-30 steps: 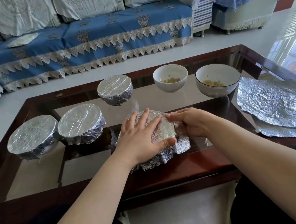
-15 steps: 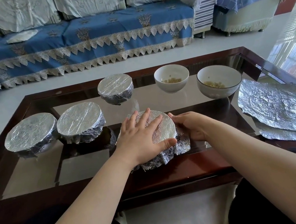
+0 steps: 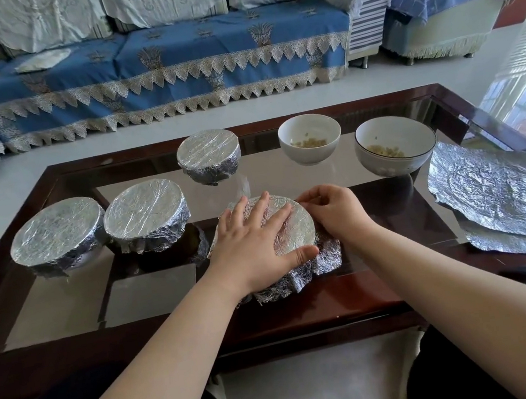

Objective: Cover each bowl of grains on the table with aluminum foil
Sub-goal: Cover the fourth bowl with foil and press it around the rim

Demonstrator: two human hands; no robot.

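1. On the left of the glass table (image 3: 153, 290), two bowls are seen already wrapped: the far-left covered bowl (image 3: 55, 235) and the second covered bowl (image 3: 146, 213), which touch each other.
2. A little further back, a third covered bowl (image 3: 209, 154) is seen, set apart from the rest.
3. At the near middle, the bowl being wrapped (image 3: 292, 229) is found right under both hands.
4. The left hand (image 3: 254, 244) is laid flat on the foil top, with fingers spread and straight, so the foil is pressed down and nothing is gripped.
5. The right hand (image 3: 337, 213) is held at the right edge of that bowl, with its fingers curled onto the foil rim; the foil seems to be pinched and tucked there.
6. The foil skirt at the near right side is seen sticking out, so it is judged that the tucking is not done yet. That loose part lies nearest the right hand.
7. Further right and back, the small open bowl (image 3: 310, 137) and the big open bowl (image 3: 395, 145) are seen with grains inside, not yet covered.
8. At the far right, the spare foil sheets (image 3: 501, 191) are laid flat, closest to the right hand.
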